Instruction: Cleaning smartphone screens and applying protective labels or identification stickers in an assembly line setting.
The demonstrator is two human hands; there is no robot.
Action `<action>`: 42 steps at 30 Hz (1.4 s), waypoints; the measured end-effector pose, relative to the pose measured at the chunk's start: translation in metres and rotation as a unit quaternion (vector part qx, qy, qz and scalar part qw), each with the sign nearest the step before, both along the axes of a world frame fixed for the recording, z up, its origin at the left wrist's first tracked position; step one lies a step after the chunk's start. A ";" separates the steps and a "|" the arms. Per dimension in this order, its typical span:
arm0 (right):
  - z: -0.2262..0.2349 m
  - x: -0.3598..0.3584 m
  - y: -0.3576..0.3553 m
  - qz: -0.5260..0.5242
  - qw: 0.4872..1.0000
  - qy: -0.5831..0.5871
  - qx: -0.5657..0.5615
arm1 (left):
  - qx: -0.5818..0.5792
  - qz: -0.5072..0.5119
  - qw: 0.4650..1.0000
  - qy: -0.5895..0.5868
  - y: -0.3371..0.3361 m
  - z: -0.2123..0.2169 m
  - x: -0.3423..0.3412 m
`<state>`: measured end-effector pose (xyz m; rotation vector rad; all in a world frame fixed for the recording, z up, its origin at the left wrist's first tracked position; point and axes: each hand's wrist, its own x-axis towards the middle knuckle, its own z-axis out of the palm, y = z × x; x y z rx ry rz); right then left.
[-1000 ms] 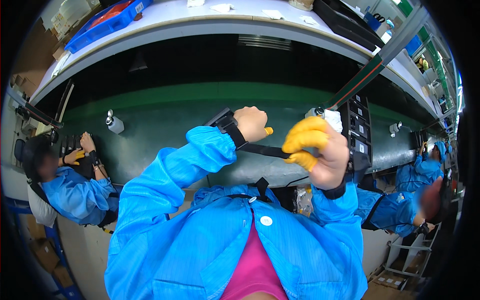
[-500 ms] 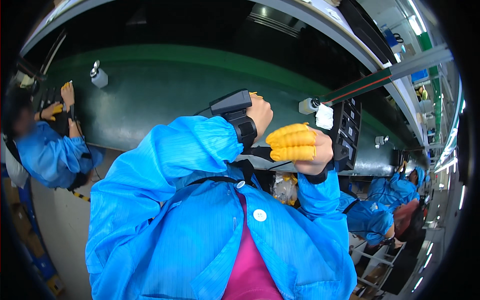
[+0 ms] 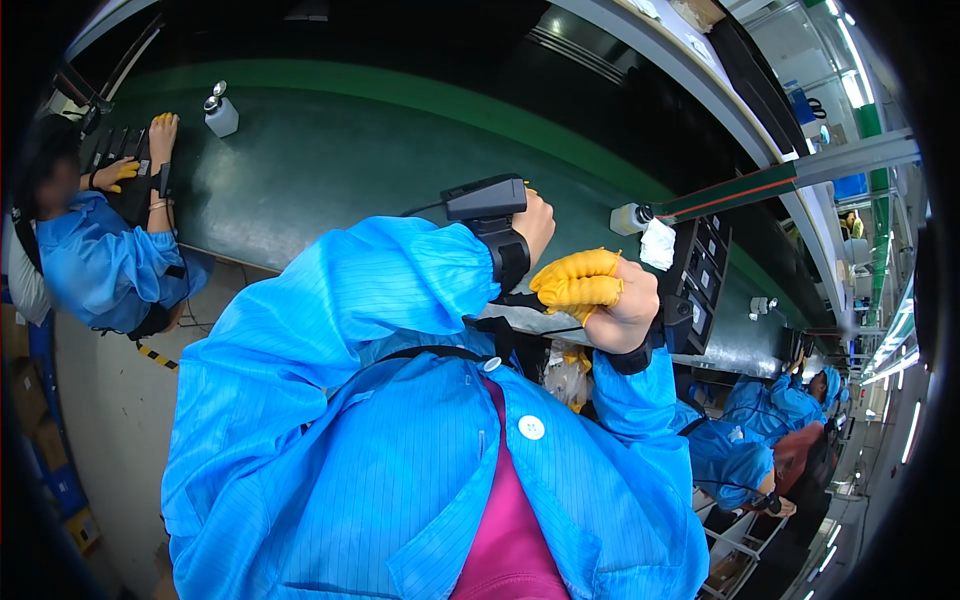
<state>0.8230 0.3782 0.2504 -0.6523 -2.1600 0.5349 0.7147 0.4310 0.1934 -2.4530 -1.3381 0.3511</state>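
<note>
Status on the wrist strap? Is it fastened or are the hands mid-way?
Done: the black wrist strap with its black box already sits around the left wrist. In hand: the right hand, in yellow finger cots, pinches the strap's loose end beside the left hand. Left: the strap does not look closed; the green belt lies beyond, untouched.

Two dispenser bottles stand on the green worktop: one white bottle far left, another by one white cloth. One black tray stands beside.

Clear plastic bag below hands
</note>
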 end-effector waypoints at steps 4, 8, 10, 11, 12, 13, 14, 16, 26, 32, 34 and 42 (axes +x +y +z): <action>0.001 -0.002 -0.002 -0.014 1.000 0.007 -0.013 | -0.023 0.003 1.000 -0.015 0.001 -0.003 0.003; 0.000 -0.005 0.002 -0.025 1.000 -0.003 -0.016 | -0.056 -0.001 0.998 -0.031 0.001 -0.005 0.000; 0.003 -0.015 0.005 -0.042 0.998 -0.016 -0.045 | -0.057 -0.006 0.997 -0.049 0.001 -0.009 -0.003; 0.001 -0.017 0.008 -0.042 0.998 -0.010 -0.044 | -0.057 -0.015 0.996 -0.068 0.003 -0.009 -0.005; 0.000 -0.019 0.009 -0.047 0.998 -0.008 -0.042 | -0.059 -0.026 0.994 -0.088 0.005 -0.009 -0.007; 0.000 -0.022 0.010 -0.083 0.995 -0.013 -0.049 | -0.060 -0.038 0.992 -0.107 0.005 -0.010 -0.007; -0.001 -0.026 0.013 -0.117 0.991 -0.019 -0.055 | -0.068 -0.053 0.987 -0.137 0.005 -0.012 -0.011; -0.005 -0.030 0.020 -0.104 0.993 -0.013 -0.049 | -0.085 -0.100 0.967 -0.216 0.008 -0.016 -0.019; -0.006 -0.033 0.049 -0.012 0.894 0.153 -0.421 | -0.345 -0.194 0.752 -0.528 0.026 -0.015 -0.040; 0.011 -0.008 0.052 -0.154 0.921 0.135 -0.330 | -0.146 -0.342 0.886 -0.276 0.041 0.000 -0.059; 0.008 -0.010 0.064 -0.100 0.902 0.080 -0.412 | -0.141 -0.381 0.872 -0.274 0.037 -0.006 -0.053; -0.015 -0.064 0.063 -0.080 0.931 -0.177 -0.310 | -0.194 -0.411 0.864 -0.216 0.003 -0.032 -0.051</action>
